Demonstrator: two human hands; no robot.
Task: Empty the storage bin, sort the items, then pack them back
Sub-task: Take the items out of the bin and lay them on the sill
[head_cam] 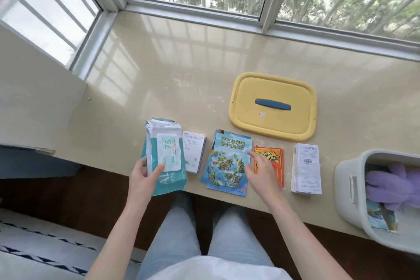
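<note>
Sorting step. Left hand [145,177] grips the teal plastic wet-wipes pack [167,154]; right hand [261,173] rests straight fingers on the blue illustrated map leaflet [227,166]. Next, probably: place the wipes, then finish emptying the white plastic bin [343,202].

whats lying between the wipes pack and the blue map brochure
A small white leaflet stack, between the wipes pack and map brochure, in the head view.

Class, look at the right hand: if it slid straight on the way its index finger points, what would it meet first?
The brochure: the right hand points its index finger up-left over the brochure's right edge. It probably touches it already, though the height is unclear.
</note>
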